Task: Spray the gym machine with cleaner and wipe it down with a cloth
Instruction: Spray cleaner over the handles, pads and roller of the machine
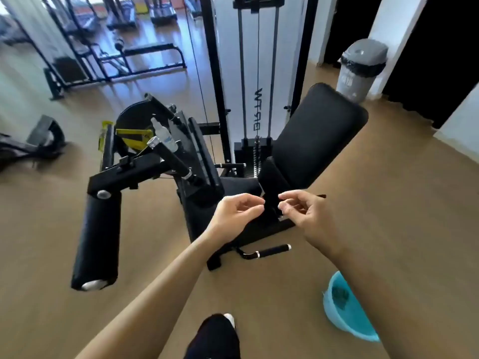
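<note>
Both hands are in front of the gym machine [318, 130]. The left hand [237, 212] and the right hand [304, 213] each pinch the lower edge of the black cloth [273, 177], so both grips are closed on it. The cloth looks soft and light and will probably fold easily, so it is better to bunch it in one palm for wiping. The spray bottle [163, 133] lies on the machine's arm, well apart from the hands. It seems small, light and maybe slippery; I would hold it around the body.
</note>
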A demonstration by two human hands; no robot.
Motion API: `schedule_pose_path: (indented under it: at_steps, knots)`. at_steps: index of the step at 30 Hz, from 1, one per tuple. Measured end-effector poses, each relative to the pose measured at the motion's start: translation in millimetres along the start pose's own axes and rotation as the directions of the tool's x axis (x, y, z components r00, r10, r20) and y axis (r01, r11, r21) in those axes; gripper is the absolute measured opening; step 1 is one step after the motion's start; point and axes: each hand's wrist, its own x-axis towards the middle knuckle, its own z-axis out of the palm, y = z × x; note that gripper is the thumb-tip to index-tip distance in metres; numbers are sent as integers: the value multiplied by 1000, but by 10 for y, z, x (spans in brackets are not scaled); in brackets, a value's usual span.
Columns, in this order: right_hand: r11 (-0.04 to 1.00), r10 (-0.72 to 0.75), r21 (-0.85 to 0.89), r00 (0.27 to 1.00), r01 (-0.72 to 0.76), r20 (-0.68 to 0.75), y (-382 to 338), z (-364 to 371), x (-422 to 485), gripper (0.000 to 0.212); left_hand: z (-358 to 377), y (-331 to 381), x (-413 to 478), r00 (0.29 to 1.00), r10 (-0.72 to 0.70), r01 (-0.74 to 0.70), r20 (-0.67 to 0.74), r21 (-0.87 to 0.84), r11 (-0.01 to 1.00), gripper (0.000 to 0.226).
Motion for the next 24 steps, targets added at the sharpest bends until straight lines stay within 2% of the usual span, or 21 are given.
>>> schedule_pose_path:
  at_steps: [2,6,10,14,17,21,23,24]
  knots:
    - [997,49,60,998,-50,31,14,221,127,12,-172,-81,-27,997,8,-8,-74,3,1000,13]
    - [992,53,106,992,-65,110,101,787,451,12,-623,-312,10,963,16,-30,-269,-47,998,12]
    - [989,47,130,984,-70,172,24,1261,977,12,-1242,-385,251,888,18,-59,-460,-74,995,11]
    - [987,19,149,975,-53,223,-162,1682,1597,13,-1853,-451,561,814,-11,-69,-581,-115,991,14]
    - [987,1,154,973,-38,232,-267,1941,2053,14,-2227,-574,853,763,-33,-77,-646,-141,987,15]
    - [992,-15,121,956,-22,293,-364,2231,2577,21,-2570,-751,1304,733,-66,-31,-677,-130,991,9]
    - [997,-30,71,945,8,326,-362,2362,2804,31,-2673,-854,1542,749,-95,42,-655,-97,994,16]
    - [999,-40,42,936,27,350,-358,2426,2906,38,-2710,-905,1660,780,-104,76,-618,-71,995,24]
